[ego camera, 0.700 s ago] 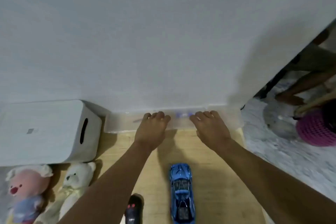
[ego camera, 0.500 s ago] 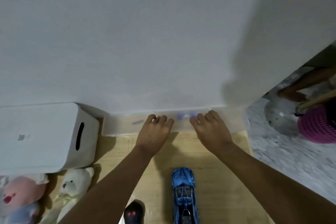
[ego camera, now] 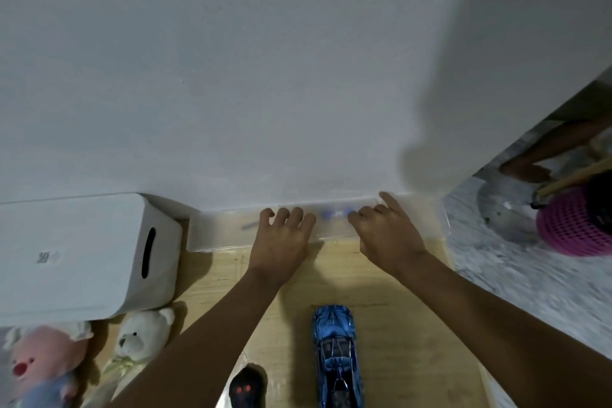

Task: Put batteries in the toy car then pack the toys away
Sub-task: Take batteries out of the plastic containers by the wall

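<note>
A white wall (ego camera: 265,76) fills the upper view, and a wooden tabletop (ego camera: 397,325) runs up to it. At the tabletop's far left corner stands a white box (ego camera: 76,258) with a dark slot in its side. Along the far edge, against the wall, lies a clear plastic container (ego camera: 218,232), its long axis running left to right (something small and blue shows blurred through it). Both bare arms reach forward to it. The left hand (ego camera: 281,242) lies palm down on the container's near rim, fingers slightly spread and curled over the top. The right hand (ego camera: 387,232) rests beside it, fingers loosely bent and parted, the forefinger raised toward the wall; whether either hand grips anything cannot be told. The blue toy car (ego camera: 336,354) sits near the tabletop's near edge between the arms, its long axis pointing at the wall. Left of it lies a black remote (ego camera: 246,387). By the left edge lie a white plush bear (ego camera: 139,338) and a pink plush (ego camera: 43,361).
</note>
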`<state>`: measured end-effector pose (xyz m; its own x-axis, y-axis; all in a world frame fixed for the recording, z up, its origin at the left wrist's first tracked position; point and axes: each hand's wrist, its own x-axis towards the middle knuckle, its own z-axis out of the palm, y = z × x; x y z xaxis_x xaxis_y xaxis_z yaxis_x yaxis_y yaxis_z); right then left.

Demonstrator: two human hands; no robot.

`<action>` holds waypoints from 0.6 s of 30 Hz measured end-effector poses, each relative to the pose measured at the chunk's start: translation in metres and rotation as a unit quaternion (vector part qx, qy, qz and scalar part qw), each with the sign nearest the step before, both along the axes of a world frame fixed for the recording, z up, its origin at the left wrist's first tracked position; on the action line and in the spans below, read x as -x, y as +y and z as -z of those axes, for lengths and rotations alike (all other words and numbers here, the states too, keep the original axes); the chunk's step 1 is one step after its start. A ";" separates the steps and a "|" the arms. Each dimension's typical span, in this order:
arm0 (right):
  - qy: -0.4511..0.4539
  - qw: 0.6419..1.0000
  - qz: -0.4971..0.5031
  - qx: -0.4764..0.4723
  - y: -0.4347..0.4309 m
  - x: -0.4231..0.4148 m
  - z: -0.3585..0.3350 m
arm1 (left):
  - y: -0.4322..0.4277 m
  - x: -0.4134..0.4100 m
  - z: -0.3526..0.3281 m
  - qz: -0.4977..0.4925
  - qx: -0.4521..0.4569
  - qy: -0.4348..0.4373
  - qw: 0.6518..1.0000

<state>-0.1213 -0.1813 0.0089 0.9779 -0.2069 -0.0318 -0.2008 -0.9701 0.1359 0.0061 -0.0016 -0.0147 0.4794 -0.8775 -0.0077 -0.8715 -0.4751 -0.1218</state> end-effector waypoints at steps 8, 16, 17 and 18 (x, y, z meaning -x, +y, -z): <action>-0.139 0.972 0.078 -0.172 -0.015 0.003 -0.026 | 0.005 0.008 -0.004 -0.066 0.040 0.035 0.996; -0.277 0.892 0.200 -0.297 -0.006 -0.009 -0.014 | 0.009 0.012 0.007 0.000 0.074 -0.031 0.997; -0.289 0.885 0.206 -0.300 -0.003 -0.008 -0.012 | 0.009 0.012 0.008 0.005 0.074 -0.034 0.997; -0.303 0.879 0.210 -0.302 0.001 -0.005 -0.010 | 0.010 0.012 0.008 0.009 0.076 -0.036 0.996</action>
<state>-0.1158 -0.1805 0.0188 0.6945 -0.6781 0.2404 -0.4170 -0.6517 -0.6335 -0.0058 0.0085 -0.0231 0.4585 -0.8743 0.1594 -0.8713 -0.4775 -0.1130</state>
